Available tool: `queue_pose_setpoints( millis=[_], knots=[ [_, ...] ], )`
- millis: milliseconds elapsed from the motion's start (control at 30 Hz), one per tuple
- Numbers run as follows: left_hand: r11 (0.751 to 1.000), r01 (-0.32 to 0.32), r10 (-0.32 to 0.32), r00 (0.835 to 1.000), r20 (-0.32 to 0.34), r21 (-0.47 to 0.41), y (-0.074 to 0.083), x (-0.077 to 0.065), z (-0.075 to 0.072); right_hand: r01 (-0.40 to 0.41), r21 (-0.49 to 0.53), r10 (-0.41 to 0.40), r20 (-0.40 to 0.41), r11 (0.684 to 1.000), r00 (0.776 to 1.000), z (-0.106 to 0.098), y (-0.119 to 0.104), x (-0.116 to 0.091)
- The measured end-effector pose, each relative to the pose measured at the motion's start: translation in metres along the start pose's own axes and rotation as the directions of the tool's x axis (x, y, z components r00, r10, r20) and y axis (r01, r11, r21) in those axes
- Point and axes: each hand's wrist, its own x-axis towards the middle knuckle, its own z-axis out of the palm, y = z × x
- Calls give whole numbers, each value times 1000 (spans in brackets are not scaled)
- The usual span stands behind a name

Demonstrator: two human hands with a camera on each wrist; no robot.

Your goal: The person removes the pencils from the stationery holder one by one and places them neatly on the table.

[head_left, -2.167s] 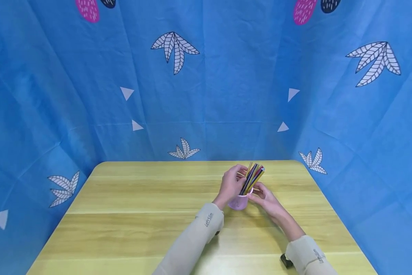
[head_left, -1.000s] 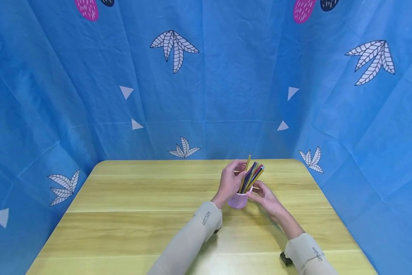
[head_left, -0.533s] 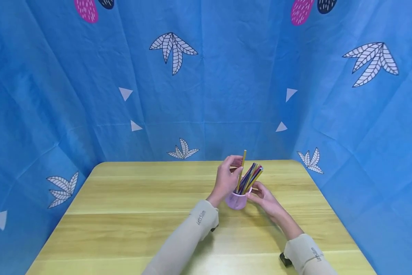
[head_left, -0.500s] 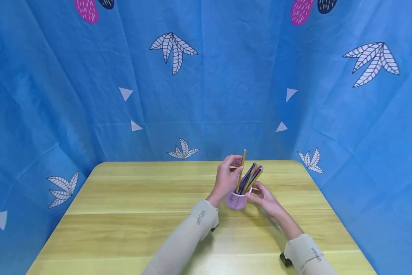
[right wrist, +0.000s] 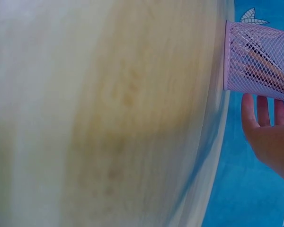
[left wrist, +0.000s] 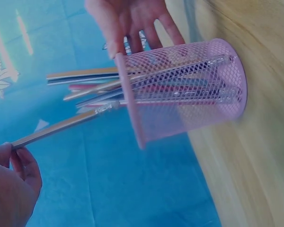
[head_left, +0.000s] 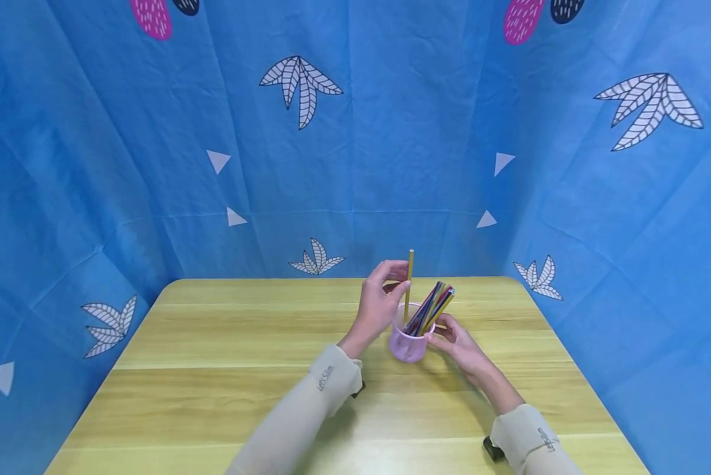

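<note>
My left hand (head_left: 378,300) pinches a yellow pencil (head_left: 409,274) between thumb and fingertips, holding it nearly upright over a pink mesh pencil holder (head_left: 407,348). In the left wrist view the pencil's shiny lower end (left wrist: 106,108) is right at the holder's rim. Several other pencils (head_left: 435,305), in dark, yellow and red, lean to the right inside the holder. My right hand (head_left: 465,349) holds the holder's right side, thumb at the rim and fingers behind. In the right wrist view those fingers (right wrist: 262,111) lie against the mesh wall (right wrist: 255,61).
The holder stands on a light wood-grain table (head_left: 243,369), toward its far right part. Blue curtains (head_left: 355,165) with leaf and triangle prints hang behind the table and along both sides.
My left hand has drawn the yellow pencil up and to the left, away from the leaning bunch. The right hand has stayed at the holder, which has barely shifted.
</note>
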Motion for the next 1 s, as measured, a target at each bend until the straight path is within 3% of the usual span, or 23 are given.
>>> queue_pose_setpoints(
  millis=[367,567,1000],
  knots=[
    [999,-1,1,1000,-5,-42,14,-8,-19,19,6,-19,-3,1000,1000,2,2,0],
    [1000,-6,6,1000,6,-20,16,-12,-29,20,16,-20,-4,1000,1000,1,3,0],
    [998,55,-55,998,-4,-3,16,-20,-47,23,8,-23,-1,1000,1000,2,2,-1]
  ],
)
